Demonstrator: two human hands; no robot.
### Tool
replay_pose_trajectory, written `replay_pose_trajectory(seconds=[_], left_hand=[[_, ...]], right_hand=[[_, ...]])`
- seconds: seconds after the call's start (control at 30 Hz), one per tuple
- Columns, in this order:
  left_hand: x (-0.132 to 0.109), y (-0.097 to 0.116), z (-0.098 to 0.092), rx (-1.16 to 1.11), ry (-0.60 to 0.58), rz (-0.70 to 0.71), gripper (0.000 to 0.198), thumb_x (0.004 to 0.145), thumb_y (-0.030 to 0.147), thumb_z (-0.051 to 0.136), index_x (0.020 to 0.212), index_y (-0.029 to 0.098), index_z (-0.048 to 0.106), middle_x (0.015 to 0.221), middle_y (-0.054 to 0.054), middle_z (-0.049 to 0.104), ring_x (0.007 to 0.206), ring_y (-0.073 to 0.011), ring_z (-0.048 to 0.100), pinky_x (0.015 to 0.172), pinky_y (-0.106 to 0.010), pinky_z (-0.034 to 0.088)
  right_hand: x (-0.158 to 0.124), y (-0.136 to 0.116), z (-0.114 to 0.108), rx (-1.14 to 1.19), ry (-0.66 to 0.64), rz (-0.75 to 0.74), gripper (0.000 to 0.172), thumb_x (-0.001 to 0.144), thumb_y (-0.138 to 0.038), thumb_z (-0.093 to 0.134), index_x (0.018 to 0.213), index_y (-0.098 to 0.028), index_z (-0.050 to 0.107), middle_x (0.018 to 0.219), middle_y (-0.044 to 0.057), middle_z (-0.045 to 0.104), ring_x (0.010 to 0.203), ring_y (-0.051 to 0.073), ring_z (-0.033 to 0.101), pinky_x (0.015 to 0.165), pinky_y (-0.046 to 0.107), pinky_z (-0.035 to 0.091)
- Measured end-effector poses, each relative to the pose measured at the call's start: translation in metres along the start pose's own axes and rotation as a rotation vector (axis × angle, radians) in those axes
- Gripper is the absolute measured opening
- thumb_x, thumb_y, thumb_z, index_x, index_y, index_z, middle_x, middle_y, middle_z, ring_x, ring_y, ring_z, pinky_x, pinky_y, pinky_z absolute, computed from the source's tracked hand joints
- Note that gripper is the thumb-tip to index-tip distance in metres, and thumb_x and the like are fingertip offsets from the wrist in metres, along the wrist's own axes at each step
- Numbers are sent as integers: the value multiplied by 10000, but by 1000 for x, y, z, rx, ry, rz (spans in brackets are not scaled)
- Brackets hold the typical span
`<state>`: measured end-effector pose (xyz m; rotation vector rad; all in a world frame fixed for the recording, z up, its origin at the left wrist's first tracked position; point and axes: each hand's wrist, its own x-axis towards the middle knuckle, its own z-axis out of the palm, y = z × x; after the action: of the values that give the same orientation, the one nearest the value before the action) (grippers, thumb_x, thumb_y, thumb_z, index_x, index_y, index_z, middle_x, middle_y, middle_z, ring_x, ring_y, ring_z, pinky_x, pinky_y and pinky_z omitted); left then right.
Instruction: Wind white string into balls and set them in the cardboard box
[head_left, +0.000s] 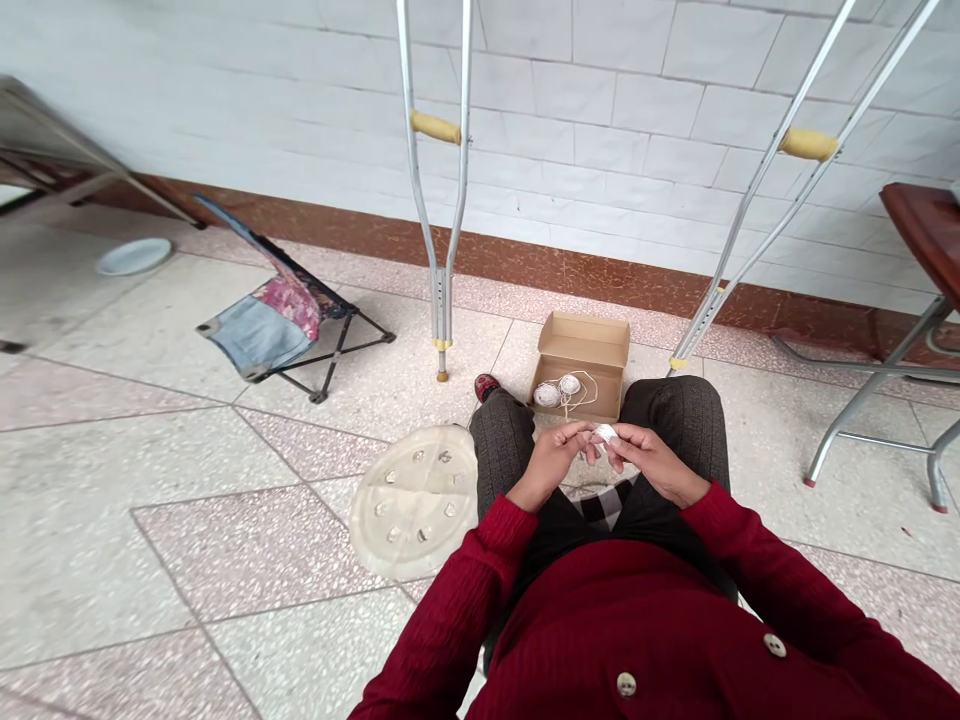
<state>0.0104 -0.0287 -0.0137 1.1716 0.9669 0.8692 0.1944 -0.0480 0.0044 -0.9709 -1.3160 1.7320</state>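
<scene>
Above my lap, my left hand [562, 455] and my right hand [646, 455] meet around a small bundle of white string [604, 433]. Fingertips of both hands pinch it from either side. Just beyond my hands, an open cardboard box [581, 345] sits on the floor between my feet. Inside it lie a ball of white string [547, 395] and a smaller white ball [570, 385], with loose loops of string beside them. A strand hangs near the box's front edge; I cannot tell whether it runs to the bundle.
One crutch [439, 250] leans on the tiled wall, another crutch [757, 210] farther right. A folding chair [266, 320] stands left. A round translucent lid [412, 490] lies beside my left leg. At right is a metal-legged stool [930, 250]; a pale round plate [135, 257] lies far left.
</scene>
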Motion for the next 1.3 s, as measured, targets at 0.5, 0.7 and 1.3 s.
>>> replay_pose_trajectory(seconds=[0.5,0.7,1.3], left_hand=[[-8,25,-4,-300,-237,-57,465,897,415,594,1255,120,609,803,-90,709,676,-162,622,842,-367,466],[-4,27,-24,-186,-114,-19,480,826,335,697,1277,201,599,1235,-106,661,1190,-248,577,1070,-401,360],[13,43,-17,155,-25,121,261,820,393,662,838,140,721,825,-22,688,781,-161,601,738,-250,460]], right_hand=[[13,-21,9,315,6,30,261,856,-417,661,897,-160,656,669,-28,475,544,88,425,591,275,341],[19,-29,-3,208,-14,51,321,853,-438,659,966,-139,682,698,-15,490,568,80,396,561,257,288],[28,-37,4,99,127,53,329,742,-433,761,857,-162,615,690,-7,642,459,72,484,448,220,349]])
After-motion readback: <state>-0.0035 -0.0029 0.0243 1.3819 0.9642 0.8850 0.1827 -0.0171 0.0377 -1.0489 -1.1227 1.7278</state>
